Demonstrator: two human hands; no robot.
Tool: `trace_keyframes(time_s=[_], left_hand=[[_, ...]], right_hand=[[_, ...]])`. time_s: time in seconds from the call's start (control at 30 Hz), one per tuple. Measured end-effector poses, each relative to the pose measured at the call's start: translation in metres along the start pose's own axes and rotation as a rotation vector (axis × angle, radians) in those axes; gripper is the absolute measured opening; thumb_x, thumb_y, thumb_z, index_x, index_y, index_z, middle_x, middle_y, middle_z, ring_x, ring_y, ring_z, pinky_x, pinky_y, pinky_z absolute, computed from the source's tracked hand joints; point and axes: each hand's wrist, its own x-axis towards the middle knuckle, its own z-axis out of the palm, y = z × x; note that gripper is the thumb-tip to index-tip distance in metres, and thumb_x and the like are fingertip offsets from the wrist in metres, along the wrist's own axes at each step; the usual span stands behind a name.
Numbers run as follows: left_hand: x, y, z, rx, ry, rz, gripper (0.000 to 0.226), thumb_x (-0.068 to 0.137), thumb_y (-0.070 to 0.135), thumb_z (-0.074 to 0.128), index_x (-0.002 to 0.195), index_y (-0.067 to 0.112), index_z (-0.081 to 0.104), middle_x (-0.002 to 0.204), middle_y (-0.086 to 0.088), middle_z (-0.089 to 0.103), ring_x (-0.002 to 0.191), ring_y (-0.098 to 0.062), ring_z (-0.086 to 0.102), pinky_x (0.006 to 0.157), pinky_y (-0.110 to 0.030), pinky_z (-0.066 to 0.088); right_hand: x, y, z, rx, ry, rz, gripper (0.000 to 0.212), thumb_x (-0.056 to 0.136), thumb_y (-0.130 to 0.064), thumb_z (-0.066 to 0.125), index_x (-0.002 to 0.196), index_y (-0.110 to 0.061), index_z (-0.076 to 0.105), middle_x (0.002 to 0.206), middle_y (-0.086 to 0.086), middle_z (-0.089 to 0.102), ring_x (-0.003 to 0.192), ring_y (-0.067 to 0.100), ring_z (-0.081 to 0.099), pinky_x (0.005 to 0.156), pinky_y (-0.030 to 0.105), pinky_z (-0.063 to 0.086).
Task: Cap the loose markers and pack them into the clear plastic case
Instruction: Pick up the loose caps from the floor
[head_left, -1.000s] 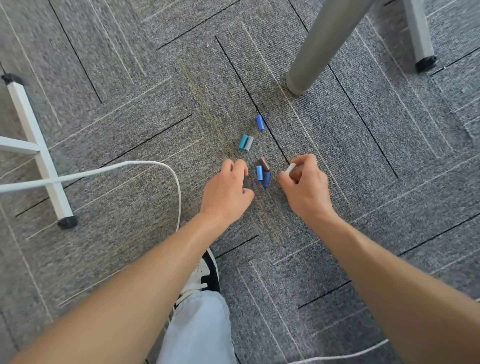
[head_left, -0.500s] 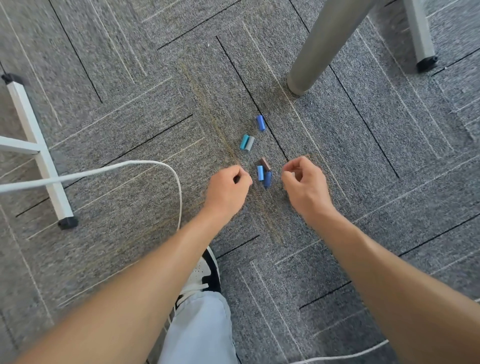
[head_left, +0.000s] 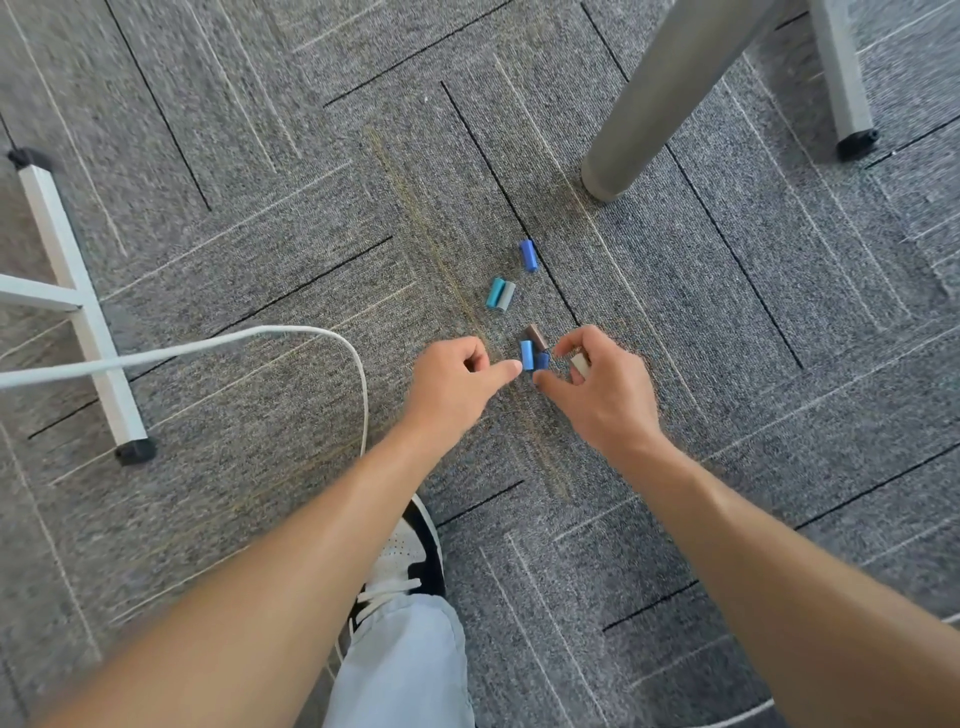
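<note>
Where the grey carpet floor (head_left: 727, 322) meets both outstretched arms, six small caps lie loose in three groups.

Item, far: one dark blue cap (head_left: 528, 255), alone, near the round table leg (head_left: 654, 104).
Item, middle: a teal cap (head_left: 495, 292) and a grey cap (head_left: 506, 296), side by side and touching.
Item, near: a brown cap (head_left: 536, 337), a light blue cap (head_left: 527, 355) and a darker blue cap (head_left: 542, 360), clustered between the two hands.
Item, held: a white cap (head_left: 580, 365), tucked under the curled fingers of the right hand (head_left: 602, 389).

Left hand (head_left: 457, 384): fingers curled, thumb tip extended to the light blue cap, touching or nearly so; whether anything sits inside the fist cannot be told.
Right hand: thumb and forefinger apart around the near cluster, not yet closed on a second piece.

No markers and no clear plastic case appear in view.

Step in hand, as judged: gathering scattered caps off the floor, ahead of any capping. The next move calls for a fine pinch on short, round pieces that roll easily on carpet pile, without dropping the white one.

Also present: white cable (head_left: 208, 345), white stand leg (head_left: 78, 291), one shoe (head_left: 410, 556).
</note>
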Motion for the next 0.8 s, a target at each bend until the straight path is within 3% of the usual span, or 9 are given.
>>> trace_keyframes(time_s=[0.17,0.3,0.37,0.43,0.5,0.6,0.7,0.8], left_hand=[[0.001,-0.003,-0.002,0.047,-0.023,0.028,0.017,0.091,0.025,0.076,0.091,0.017,0.060,0.055,0.005,0.050,0.043,-0.009,0.036,0.047,-0.025,0.036],[0.003,-0.004,-0.006,0.120,-0.016,0.084,0.017,0.091,0.019,0.076,0.099,0.020,0.062,0.054,0.007,0.052,0.040,-0.002,0.040,0.046,-0.014,0.033],[0.004,-0.004,-0.006,0.195,-0.018,0.124,0.021,0.089,0.021,0.078,0.102,0.022,0.061,0.055,0.006,0.055,0.043,-0.002,0.043,0.048,-0.019,0.039],[0.005,-0.002,-0.004,0.284,-0.030,0.162,0.029,0.088,0.026,0.078,0.109,0.026,0.058,0.060,0.003,0.059,0.048,-0.008,0.049,0.055,-0.034,0.050],[0.007,0.002,0.001,0.406,-0.036,0.178,0.041,0.088,0.034,0.079,0.118,0.028,0.052,0.064,0.001,0.062,0.050,-0.011,0.051,0.051,-0.039,0.050],[0.007,0.014,0.012,0.561,-0.028,0.189,0.050,0.086,0.047,0.078,0.118,0.029,0.044,0.066,0.007,0.058,0.048,-0.009,0.050,0.040,-0.025,0.033],[0.006,0.022,0.021,0.616,-0.016,0.221,0.046,0.088,0.048,0.076,0.111,0.026,0.043,0.069,0.014,0.053,0.051,-0.002,0.052,0.041,-0.018,0.031],[0.009,0.023,0.024,0.675,-0.031,0.263,0.038,0.092,0.044,0.072,0.109,0.024,0.044,0.072,0.013,0.056,0.055,-0.001,0.053,0.041,-0.019,0.033]], right_hand=[[-0.004,-0.003,0.003,-0.089,-0.075,-0.038,0.051,0.085,-0.045,0.082,0.125,-0.030,0.055,0.080,-0.011,0.063,0.061,0.005,0.053,0.059,0.028,0.047],[-0.004,-0.006,0.004,-0.197,-0.054,-0.103,0.046,0.088,-0.044,0.079,0.125,-0.030,0.056,0.070,-0.014,0.056,0.062,0.003,0.055,0.058,0.029,0.047],[-0.003,-0.005,0.005,-0.212,-0.049,-0.088,0.041,0.090,-0.045,0.077,0.122,-0.031,0.056,0.070,-0.015,0.057,0.062,0.005,0.059,0.057,0.029,0.049],[-0.004,-0.003,0.000,-0.071,-0.055,-0.015,0.038,0.089,-0.045,0.078,0.117,-0.029,0.058,0.072,-0.010,0.063,0.055,0.007,0.063,0.051,0.028,0.050],[-0.005,0.001,-0.008,0.260,-0.045,0.130,0.034,0.089,-0.040,0.080,0.111,-0.022,0.060,0.076,-0.007,0.066,0.051,0.002,0.066,0.046,0.020,0.052],[-0.004,0.010,-0.020,0.530,-0.006,0.241,0.034,0.089,-0.043,0.079,0.104,-0.015,0.065,0.075,-0.006,0.064,0.052,0.001,0.054,0.048,0.018,0.044],[-0.002,0.017,-0.028,0.772,-0.053,0.288,0.016,0.094,-0.026,0.069,0.093,-0.012,0.061,0.063,-0.005,0.051,0.053,0.011,0.039,0.049,0.028,0.031],[-0.001,0.015,-0.032,0.852,-0.166,0.284,0.013,0.093,-0.014,0.060,0.081,-0.016,0.054,0.061,-0.003,0.046,0.052,0.012,0.033,0.049,0.025,0.027]])
